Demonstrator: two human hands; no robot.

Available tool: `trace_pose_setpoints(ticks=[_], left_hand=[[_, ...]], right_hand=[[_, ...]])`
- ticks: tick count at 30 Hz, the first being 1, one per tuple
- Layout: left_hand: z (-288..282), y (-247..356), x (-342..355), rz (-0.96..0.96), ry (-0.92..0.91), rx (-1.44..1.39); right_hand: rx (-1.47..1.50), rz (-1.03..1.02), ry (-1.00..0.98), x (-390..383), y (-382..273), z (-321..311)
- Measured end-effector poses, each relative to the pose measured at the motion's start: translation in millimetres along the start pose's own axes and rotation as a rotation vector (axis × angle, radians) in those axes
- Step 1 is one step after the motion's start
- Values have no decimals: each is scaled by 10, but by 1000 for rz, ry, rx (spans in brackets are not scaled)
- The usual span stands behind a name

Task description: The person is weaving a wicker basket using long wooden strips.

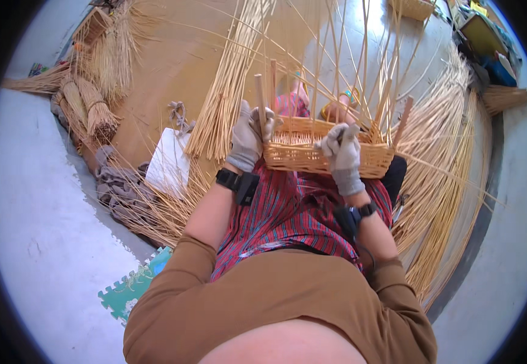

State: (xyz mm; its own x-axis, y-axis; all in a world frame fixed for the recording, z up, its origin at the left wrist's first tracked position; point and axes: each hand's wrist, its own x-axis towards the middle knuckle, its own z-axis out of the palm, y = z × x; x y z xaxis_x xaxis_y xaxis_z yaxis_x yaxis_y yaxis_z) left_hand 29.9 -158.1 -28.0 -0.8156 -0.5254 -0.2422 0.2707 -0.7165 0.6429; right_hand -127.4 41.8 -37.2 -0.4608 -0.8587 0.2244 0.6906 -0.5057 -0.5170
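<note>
A half-woven wicker basket (294, 159), rectangular and light tan, rests on my lap over a red-and-blue striped cloth (294, 203). Tall thin upright canes (336, 60) rise from its walls, and thicker wooden posts stand at its corners. In a grey-white glove, my left hand (248, 134) is closed around the post (259, 91) at the near left corner. My right hand (342, 155), gloved too, is at the near wall right of the middle. Its fingers are curled in, and what they pinch is hidden.
A long bundle of canes (230, 85) lies on the floor ahead. More loose canes (439, 164) spread along my right. At left are tied cane bundles (93, 106), a white sheet (167, 161) and grey cloth (127, 188). A green foam mat (127, 296) lies near left.
</note>
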Motion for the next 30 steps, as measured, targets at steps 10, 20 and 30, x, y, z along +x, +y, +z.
trace_pose_setpoints(ticks=[10,20,30], left_hand=[[-51,-412,-449,258,175,1024],[-17,-396,-348,457,209,1025],[-91,-424,-297,360,323,1048]], right_hand=[[-1195,-15,422,-145,-265,216],[-1218,-147,121,-311,-121,854],[-1804,-578,-77,1431,97,702]])
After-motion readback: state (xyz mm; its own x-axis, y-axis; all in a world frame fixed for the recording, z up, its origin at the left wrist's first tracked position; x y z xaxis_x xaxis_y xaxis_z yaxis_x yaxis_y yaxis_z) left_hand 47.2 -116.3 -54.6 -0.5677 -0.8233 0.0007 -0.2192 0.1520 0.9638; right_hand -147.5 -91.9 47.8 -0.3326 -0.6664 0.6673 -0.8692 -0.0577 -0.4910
